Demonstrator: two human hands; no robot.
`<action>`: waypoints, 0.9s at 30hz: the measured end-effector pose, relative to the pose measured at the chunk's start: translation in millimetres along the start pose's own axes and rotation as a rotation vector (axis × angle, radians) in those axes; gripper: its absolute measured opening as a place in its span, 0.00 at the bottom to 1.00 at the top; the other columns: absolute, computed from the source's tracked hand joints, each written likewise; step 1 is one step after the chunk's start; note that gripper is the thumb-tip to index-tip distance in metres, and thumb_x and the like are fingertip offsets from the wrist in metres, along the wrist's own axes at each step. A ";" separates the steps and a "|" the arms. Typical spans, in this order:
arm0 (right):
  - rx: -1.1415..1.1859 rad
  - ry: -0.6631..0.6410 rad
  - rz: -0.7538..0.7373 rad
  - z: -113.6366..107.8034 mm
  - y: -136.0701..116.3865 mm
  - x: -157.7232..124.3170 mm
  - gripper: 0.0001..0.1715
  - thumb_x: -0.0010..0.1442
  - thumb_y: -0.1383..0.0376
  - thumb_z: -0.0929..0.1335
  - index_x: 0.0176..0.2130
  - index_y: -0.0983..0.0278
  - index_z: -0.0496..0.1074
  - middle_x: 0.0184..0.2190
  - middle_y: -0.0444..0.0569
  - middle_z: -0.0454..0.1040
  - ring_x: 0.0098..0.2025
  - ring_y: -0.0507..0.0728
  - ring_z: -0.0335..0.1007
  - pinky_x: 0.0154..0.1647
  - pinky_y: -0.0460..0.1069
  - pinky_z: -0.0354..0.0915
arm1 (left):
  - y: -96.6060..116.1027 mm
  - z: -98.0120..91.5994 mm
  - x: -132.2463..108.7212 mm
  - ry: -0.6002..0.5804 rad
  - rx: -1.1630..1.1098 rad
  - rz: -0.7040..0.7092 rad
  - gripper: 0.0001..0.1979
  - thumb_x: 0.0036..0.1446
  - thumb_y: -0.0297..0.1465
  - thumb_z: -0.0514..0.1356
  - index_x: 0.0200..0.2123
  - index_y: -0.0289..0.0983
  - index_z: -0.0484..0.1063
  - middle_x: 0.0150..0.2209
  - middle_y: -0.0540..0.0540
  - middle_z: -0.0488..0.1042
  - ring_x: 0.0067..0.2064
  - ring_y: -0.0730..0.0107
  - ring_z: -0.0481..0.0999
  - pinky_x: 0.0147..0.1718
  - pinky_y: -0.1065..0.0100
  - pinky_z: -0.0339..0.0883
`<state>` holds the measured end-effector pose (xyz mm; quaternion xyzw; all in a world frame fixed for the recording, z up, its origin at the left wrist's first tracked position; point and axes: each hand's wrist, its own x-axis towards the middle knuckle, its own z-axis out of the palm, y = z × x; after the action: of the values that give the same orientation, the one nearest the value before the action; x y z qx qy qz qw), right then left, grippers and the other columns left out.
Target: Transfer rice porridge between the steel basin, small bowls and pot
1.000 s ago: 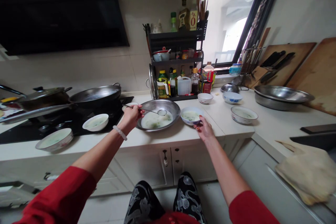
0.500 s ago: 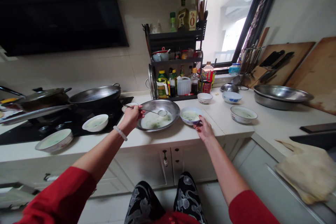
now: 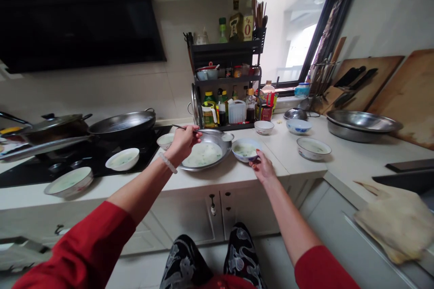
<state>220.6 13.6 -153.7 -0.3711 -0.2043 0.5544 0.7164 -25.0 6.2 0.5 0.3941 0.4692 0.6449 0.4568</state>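
My left hand [image 3: 183,143] is closed around the handle of a metal ladle [image 3: 226,137]. The ladle's scoop hangs over the right rim of a steel basin [image 3: 222,150] that holds pale liquid with green bits. My right hand [image 3: 262,168] grips the near rim of a small white bowl [image 3: 247,150], which stands just right of the basin and holds the same pale liquid. Both red sleeves show at the bottom of the head view.
Two filled white bowls [image 3: 122,158] [image 3: 68,180] sit at the stove's front, with a wok [image 3: 122,123] behind. A small bowl [image 3: 166,140] stands left of the basin. More bowls [image 3: 313,147] [image 3: 298,125], a large steel basin [image 3: 363,124], a condiment rack [image 3: 226,82] and cutting boards [image 3: 407,95] lie rightward.
My left hand has moved right and up, carrying the ladle from over the basin's middle to its right rim, toward the small bowl. My right hand stays on the bowl.
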 end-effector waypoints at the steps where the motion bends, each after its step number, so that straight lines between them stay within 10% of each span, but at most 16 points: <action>1: -0.002 -0.001 0.000 0.2 -0.2 -0.4 0.16 0.45 0.60 0.74 0.32 0.64 0.69 0.21 0.43 0.71 0.16 0.48 0.63 0.08 0.40 0.52 | -0.8 5.2 -1.7 -0.038 -0.009 -0.007 0.07 0.53 0.19 0.52 0.28 0.32 0.68 0.19 0.47 0.68 0.20 0.75 0.67 0.19 0.74 0.61; 11: 0.007 -0.006 -0.001 1.6 -0.7 -1.9 0.17 0.43 0.59 0.75 0.31 0.64 0.69 0.20 0.43 0.71 0.16 0.48 0.63 0.09 0.39 0.53 | -26.6 43.6 -15.0 -0.209 0.160 0.151 0.05 0.51 0.22 0.53 0.29 0.35 0.67 0.17 0.50 0.67 0.17 0.73 0.66 0.17 0.72 0.61; 20: 0.009 -0.016 0.006 0.2 -0.1 -0.2 0.19 0.42 0.58 0.75 0.31 0.65 0.70 0.20 0.43 0.70 0.16 0.47 0.62 0.09 0.39 0.53 | -46.3 29.0 -27.1 -0.601 0.556 0.592 0.06 0.56 0.27 0.54 0.37 0.36 0.69 0.25 0.51 0.71 0.20 0.79 0.67 0.20 0.76 0.59; 27: 0.012 -0.013 0.011 1.0 -1.3 -1.6 0.17 0.42 0.60 0.75 0.31 0.64 0.69 0.19 0.43 0.71 0.16 0.48 0.62 0.09 0.40 0.53 | -49.4 26.7 -26.9 -0.564 0.514 0.545 0.06 0.57 0.26 0.52 0.36 0.36 0.68 0.24 0.52 0.70 0.19 0.79 0.67 0.18 0.76 0.60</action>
<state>220.2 12.2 -151.8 -0.3641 -0.2035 0.5618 0.7144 18.2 -6.0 -42.7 0.7631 0.3506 0.4720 0.2683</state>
